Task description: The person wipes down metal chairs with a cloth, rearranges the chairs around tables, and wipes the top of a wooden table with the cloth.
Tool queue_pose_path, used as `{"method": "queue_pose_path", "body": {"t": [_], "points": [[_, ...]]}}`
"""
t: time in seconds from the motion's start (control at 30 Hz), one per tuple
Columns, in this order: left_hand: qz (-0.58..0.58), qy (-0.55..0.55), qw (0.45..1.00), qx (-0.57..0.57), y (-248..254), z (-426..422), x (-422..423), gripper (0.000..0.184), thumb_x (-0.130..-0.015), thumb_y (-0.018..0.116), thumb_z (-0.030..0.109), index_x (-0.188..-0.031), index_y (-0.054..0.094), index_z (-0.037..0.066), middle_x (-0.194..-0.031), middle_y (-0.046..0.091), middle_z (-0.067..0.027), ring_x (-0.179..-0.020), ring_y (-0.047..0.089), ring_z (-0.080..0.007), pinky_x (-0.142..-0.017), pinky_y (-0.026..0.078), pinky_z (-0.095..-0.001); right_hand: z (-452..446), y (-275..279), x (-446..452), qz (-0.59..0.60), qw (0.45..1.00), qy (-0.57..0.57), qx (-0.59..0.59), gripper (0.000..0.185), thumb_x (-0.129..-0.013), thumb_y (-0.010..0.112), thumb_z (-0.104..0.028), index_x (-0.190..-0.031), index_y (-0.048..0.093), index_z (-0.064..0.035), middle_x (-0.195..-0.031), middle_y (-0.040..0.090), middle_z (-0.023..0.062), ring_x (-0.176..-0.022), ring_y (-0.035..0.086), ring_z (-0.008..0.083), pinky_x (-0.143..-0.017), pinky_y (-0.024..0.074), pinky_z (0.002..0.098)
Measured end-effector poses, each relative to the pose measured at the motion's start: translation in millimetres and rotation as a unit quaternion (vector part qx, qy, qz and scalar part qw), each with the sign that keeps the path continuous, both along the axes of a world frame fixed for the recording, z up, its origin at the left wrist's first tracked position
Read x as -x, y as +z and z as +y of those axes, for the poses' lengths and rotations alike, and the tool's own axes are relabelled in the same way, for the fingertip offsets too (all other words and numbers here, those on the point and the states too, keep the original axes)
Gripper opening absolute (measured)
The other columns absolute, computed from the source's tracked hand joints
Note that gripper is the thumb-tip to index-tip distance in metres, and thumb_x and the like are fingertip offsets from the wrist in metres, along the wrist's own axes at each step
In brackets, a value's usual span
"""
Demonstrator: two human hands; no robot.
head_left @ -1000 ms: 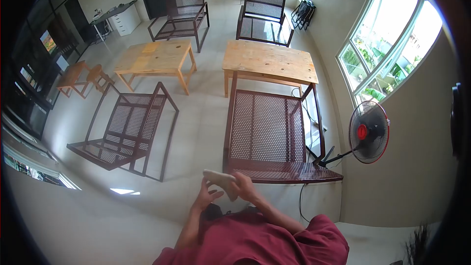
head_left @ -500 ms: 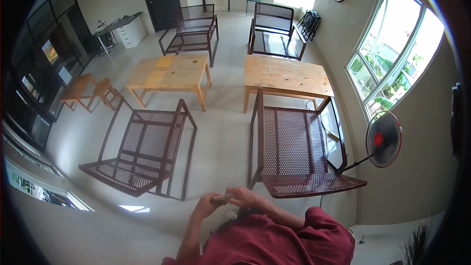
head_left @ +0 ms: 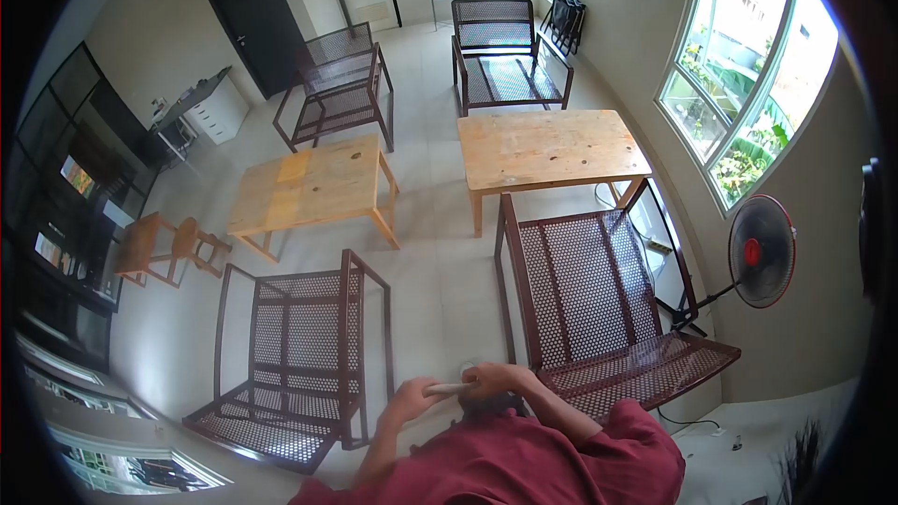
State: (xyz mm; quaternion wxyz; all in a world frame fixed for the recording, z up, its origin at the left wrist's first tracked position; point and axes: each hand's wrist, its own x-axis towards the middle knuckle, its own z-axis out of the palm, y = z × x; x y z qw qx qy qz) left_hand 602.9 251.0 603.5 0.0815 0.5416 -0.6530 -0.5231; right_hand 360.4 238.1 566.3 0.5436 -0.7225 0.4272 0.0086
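Observation:
A pale, thin object (head_left: 447, 390), perhaps folded cloth, is held level between my two hands in front of the red shirt (head_left: 524, 458). My left hand (head_left: 412, 400) grips its left end with closed fingers. The fingers of my right hand (head_left: 491, 380) are wrapped round its right end. What exactly the object is cannot be made out. Something dark and a small whitish shape lie just below and behind my right hand.
Brown perforated metal chairs stand at the left (head_left: 295, 355) and right (head_left: 589, 290). Beyond are two wooden tables (head_left: 552, 148) (head_left: 309, 189), more metal chairs (head_left: 510, 28), and small wooden stools (head_left: 187, 241). A fan (head_left: 751, 252) stands at the right beside a cable.
The view has shifted and tilted. The pale object, earlier hanging down from my hands, is now stretched level between them, with my hands a little farther apart than half a second ago.

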Motion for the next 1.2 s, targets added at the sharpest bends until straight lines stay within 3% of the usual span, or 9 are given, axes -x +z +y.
{"method": "queue_pose_path", "body": {"t": [0.1, 0.2, 0.27, 0.4, 0.43, 0.6, 0.7, 0.93, 1.2], "points": [[0.006, 0.006, 1.0, 0.01, 11, -58, -12, 0.026, -0.081, 0.072, 0.014, -0.105, 0.07, 0.004, -0.086, 0.07, -0.0079, -0.075, 0.064, -0.0139, -0.068, 0.051, -0.0297, -69, 44, -17, 0.007, 0.996, 0.015, -0.093, 0.035, -0.083, 0.064, -0.031, -0.106, 0.065, -0.0053, -0.086, 0.068, 0.0121, -0.083, 0.066, 0.0246, -0.071, 0.0492, 0.0381], [0.022, 0.04, 0.996, 0.076, 23, -110, -22, 0.024, -0.082, 0.071, 0.012, -0.104, 0.07, 0.004, -0.084, 0.07, -0.0082, -0.075, 0.065, -0.0134, -0.066, 0.051, -0.0282, -119, 34, -34, -0.011, 0.998, 0.026, 0.063, 0.031, -0.084, 0.065, -0.03, -0.103, 0.064, -0.0051, -0.081, 0.068, 0.0101, -0.077, 0.066, 0.0226, -0.066, 0.0488, 0.0378], [0.051, 0.063, 0.991, 0.105, 13, -138, -32, 0.023, -0.082, 0.071, 0.012, -0.104, 0.07, 0.004, -0.081, 0.068, -0.0067, -0.069, 0.064, -0.0119, -0.062, 0.051, -0.0275, -153, 42, -46, -0.002, 1.0, 0.012, -0.002, 0.03, -0.083, 0.066, -0.03, -0.102, 0.064, -0.0067, -0.081, 0.068, 0.0094, -0.074, 0.065, 0.0221, -0.064, 0.0481, 0.0377], [0.058, 0.081, 0.989, 0.105, -1, -192, -41, 0.023, -0.083, 0.071, 0.012, -0.105, 0.07, 0.004, -0.081, 0.069, -0.0063, -0.068, 0.064, -0.0114, -0.061, 0.051, -0.0273, -213, 45, -59, 0.023, 1.0, 0.002, 0.015, 0.031, -0.084, 0.067, -0.032, -0.104, 0.064, -0.0086, -0.08, 0.068, 0.0084, -0.071, 0.065, 0.0215, -0.062, 0.0477, 0.0368], [0.028, 0.094, 0.995, 0.02, 10, -207, -39, 0.025, -0.082, 0.071, 0.012, -0.106, 0.069, 0.004, -0.086, 0.07, -0.0084, -0.075, 0.066, -0.0151, -0.069, 0.052, -0.0296, -229, 40, -61, 0.036, 0.999, 0.007, -0.007, 0.035, -0.082, 0.068, -0.034, -0.105, 0.064, -0.0081, -0.083, 0.068, 0.0097, -0.075, 0.065, 0.0235, -0.065, 0.0486, 0.0379], [0.061, 0.004, 0.997, 0.052, -24, -298, -53, 0.026, -0.082, 0.07, 0.012, -0.107, 0.069, 0.004, -0.095, 0.07, -0.0117, -0.087, 0.067, -0.0218, -0.079, 0.051, -0.0323, -306, 9, -72, 0.087, 0.988, -0.018, -0.127, 0.042, -0.079, 0.069, -0.033, -0.112, 0.062, -0.0079, -0.092, 0.07, 0.0133, -0.087, 0.067, 0.0293, -0.075, 0.0514, 0.0409], [0.073, -0.054, 0.994, 0.066, -39, -371, -65, 0.026, -0.082, 0.07, 0.014, -0.106, 0.069, 0.005, -0.096, 0.07, -0.0128, -0.088, 0.067, -0.024, -0.08, 0.05, -0.033, -355, -7, -80, 0.103, 0.994, -0.017, -0.027, 0.043, -0.079, 0.066, -0.029, -0.118, 0.06, -0.0086, -0.097, 0.07, 0.0148, -0.089, 0.068, 0.0305, -0.078, 0.052, 0.0414], [0.06, -0.169, 0.982, 0.064, 11, -548, -53, 0.03, -0.083, 0.07, 0.023, -0.109, 0.069, 0.009, -0.094, 0.068, -0.0147, -0.087, 0.065, -0.0283, -0.078, 0.05, -0.0368, -480, 52, -77, 0.113, 0.974, -0.197, -0.012, 0.041, -0.08, 0.06, -0.022, -0.119, 0.06, -0.0084, -0.105, 0.068, 0.0193, -0.101, 0.065, 0.0342, -0.086, 0.0507, 0.0436], [0.091, -0.226, 0.968, 0.061, 4, -687, -24, 0.028, -0.083, 0.068, 0.015, -0.11, 0.069, 0.01, -0.098, 0.068, -0.0127, -0.089, 0.065, -0.0269, -0.08, 0.05, -0.036, -584, 58, -61, 0.085, 0.965, -0.244, 0.035, 0.035, -0.081, 0.056, -0.016, -0.114, 0.064, -0.0083, -0.098, 0.068, 0.0202, -0.094, 0.066, 0.0364, -0.081, 0.0499, 0.0449]]}}
